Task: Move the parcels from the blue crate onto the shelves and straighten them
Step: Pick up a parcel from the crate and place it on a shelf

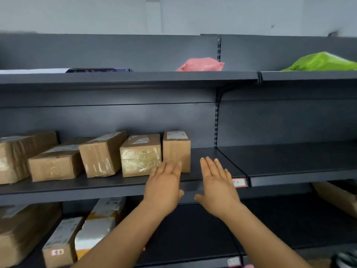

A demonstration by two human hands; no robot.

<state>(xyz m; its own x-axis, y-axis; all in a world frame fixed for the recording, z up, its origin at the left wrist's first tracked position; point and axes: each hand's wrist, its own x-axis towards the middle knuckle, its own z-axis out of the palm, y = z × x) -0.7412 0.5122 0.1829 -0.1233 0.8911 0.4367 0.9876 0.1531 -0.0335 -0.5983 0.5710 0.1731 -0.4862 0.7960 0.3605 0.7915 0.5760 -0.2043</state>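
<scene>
Dark grey metal shelf (116, 185) w/ row of brown cardboard parcels: straightening step, left hand (164, 187) flat-open at upright end box (176, 149), right hand (218, 187) open, empty; next, prob. nudge it square.

Both my bare forearms reach forward; my left hand (164, 187) and right hand (217, 187) are flat, palms down, fingers straight, thumbs pointing inward, holding nothing.

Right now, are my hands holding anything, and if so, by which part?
Nothing is held. Both the left hand and right hand are flat and open in front of the middle shelf.
</scene>
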